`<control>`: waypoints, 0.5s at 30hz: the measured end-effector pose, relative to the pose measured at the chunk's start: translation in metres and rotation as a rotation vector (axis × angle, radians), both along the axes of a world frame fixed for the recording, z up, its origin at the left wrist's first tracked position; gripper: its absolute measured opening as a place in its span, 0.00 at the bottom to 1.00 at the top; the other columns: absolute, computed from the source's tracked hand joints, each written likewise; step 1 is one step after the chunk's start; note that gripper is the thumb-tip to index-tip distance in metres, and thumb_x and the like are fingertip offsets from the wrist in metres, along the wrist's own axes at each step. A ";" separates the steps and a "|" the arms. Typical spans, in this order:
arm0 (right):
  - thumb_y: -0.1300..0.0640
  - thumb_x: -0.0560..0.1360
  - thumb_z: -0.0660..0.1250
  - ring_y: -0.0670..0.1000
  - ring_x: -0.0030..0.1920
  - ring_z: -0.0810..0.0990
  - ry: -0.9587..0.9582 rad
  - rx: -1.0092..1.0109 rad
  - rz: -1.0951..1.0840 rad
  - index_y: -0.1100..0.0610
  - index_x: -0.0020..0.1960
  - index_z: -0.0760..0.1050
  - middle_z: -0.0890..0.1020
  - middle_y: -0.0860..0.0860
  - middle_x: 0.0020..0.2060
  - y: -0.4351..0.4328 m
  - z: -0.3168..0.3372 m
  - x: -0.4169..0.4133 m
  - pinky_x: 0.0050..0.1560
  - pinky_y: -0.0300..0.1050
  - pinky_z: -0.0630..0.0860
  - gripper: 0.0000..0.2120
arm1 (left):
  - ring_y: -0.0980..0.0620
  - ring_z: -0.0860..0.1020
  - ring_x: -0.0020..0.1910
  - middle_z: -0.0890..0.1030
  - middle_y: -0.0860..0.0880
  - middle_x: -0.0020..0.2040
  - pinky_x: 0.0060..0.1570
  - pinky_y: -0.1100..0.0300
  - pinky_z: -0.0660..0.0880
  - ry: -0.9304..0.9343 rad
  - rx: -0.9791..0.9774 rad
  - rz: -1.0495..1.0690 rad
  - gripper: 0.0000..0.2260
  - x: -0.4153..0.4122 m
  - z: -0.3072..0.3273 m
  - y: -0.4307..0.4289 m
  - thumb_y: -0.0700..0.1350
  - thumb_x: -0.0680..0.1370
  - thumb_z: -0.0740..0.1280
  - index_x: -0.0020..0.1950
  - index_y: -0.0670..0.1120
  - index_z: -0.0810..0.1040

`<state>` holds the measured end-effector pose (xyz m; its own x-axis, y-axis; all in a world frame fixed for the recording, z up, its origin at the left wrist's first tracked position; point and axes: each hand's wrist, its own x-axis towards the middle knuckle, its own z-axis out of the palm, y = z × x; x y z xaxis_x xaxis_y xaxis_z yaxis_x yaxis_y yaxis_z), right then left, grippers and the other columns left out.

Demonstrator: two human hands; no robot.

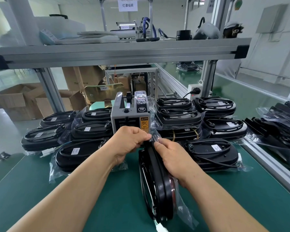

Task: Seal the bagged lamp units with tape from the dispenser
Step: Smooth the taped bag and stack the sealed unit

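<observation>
Left, far: left stacks of bagged lamp units are laid flat on the green mat. Centre, far: the tape dispenser is set between the stacks. The left hand is curled, with the bag neck pinched between thumb and fingers just in front of the dispenser outlet. The held bagged unit is stood on edge on the mat, centre near, its far end up at the dispenser. The right hand is wrapped over its upper edge, fingers curled round it, thumb at the bag neck. Right: right stacks of bagged units are laid flat.
</observation>
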<state>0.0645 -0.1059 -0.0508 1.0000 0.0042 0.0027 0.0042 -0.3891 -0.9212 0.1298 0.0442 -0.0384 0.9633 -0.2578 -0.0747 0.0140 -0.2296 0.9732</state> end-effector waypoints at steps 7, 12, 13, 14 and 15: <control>0.51 0.83 0.58 0.51 0.41 0.76 0.017 0.036 0.011 0.57 0.52 0.79 0.79 0.54 0.41 -0.001 -0.001 0.000 0.54 0.57 0.76 0.14 | 0.57 0.65 0.24 0.71 0.53 0.26 0.25 0.66 0.63 0.024 -0.047 -0.003 0.12 0.002 -0.003 -0.001 0.43 0.75 0.73 0.32 0.47 0.82; 0.51 0.83 0.59 0.49 0.40 0.77 0.035 0.077 0.014 0.56 0.51 0.80 0.80 0.51 0.40 -0.002 -0.004 0.001 0.46 0.50 0.77 0.13 | 0.56 0.64 0.26 0.71 0.51 0.26 0.27 0.65 0.62 0.001 -0.030 0.007 0.13 0.003 -0.003 -0.003 0.43 0.75 0.74 0.30 0.48 0.81; 0.51 0.83 0.59 0.47 0.39 0.77 0.038 0.090 0.011 0.56 0.50 0.80 0.81 0.50 0.39 -0.002 -0.005 0.001 0.43 0.45 0.76 0.13 | 0.56 0.64 0.26 0.71 0.51 0.27 0.27 0.65 0.62 -0.001 -0.028 0.010 0.13 0.003 -0.003 -0.004 0.43 0.75 0.74 0.30 0.48 0.81; 0.51 0.83 0.59 0.46 0.39 0.77 0.040 0.101 0.009 0.56 0.50 0.80 0.81 0.49 0.38 -0.003 -0.005 0.001 0.40 0.41 0.75 0.13 | 0.56 0.63 0.26 0.70 0.51 0.27 0.28 0.64 0.61 -0.003 -0.029 0.013 0.13 0.003 -0.004 -0.004 0.43 0.75 0.74 0.29 0.48 0.81; 0.51 0.83 0.60 0.46 0.38 0.77 0.042 0.109 0.009 0.56 0.50 0.80 0.81 0.49 0.38 -0.003 -0.005 0.001 0.39 0.38 0.74 0.13 | 0.55 0.63 0.27 0.70 0.50 0.27 0.28 0.64 0.61 -0.007 -0.030 0.017 0.13 0.003 -0.004 -0.004 0.43 0.75 0.74 0.30 0.48 0.81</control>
<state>0.0654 -0.1084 -0.0555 0.9991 0.0149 -0.0385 -0.0326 -0.2865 -0.9575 0.1333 0.0405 -0.0427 0.9680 -0.2433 -0.0608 0.0113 -0.2000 0.9797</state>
